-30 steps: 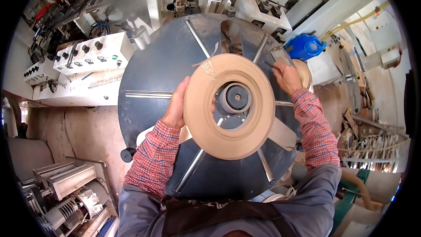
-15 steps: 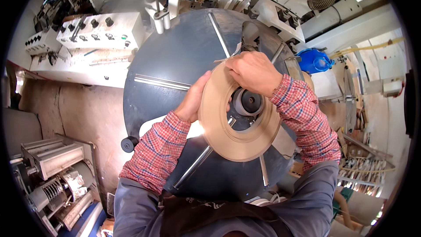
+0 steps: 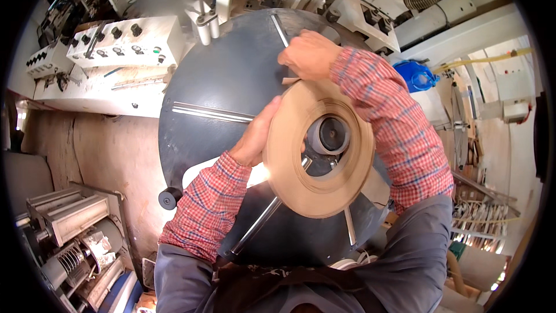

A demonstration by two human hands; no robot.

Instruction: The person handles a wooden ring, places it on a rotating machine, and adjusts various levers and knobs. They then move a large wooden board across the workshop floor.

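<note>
A thick tan roll of edge banding (image 3: 285, 165) stands tilted over a dark round turntable (image 3: 223, 75). My left hand (image 3: 256, 134) grips the roll by its left side, thumb on the near face and fingertips just showing at the inner hole. Through that hole shows a grey cylindrical hub (image 3: 329, 134). Beyond the roll's far edge is my right hand (image 3: 308, 55), fingers closed; whatever they hold is hidden. Below it, a short loose end of the banding (image 3: 290, 80) sticks out from the roll's top.
Metal rails (image 3: 211, 112) radiate across the turntable, and a black knob (image 3: 169, 198) juts from its left edge. A white control box (image 3: 124, 43) with dials stands far left. A blue container (image 3: 416, 76) sits at the right. Rollers in a frame (image 3: 75, 214) lie at the lower left.
My right hand has moved away from the roll's top edge, farther out and slightly left. The roll has tipped a little, still in my left hand.
</note>
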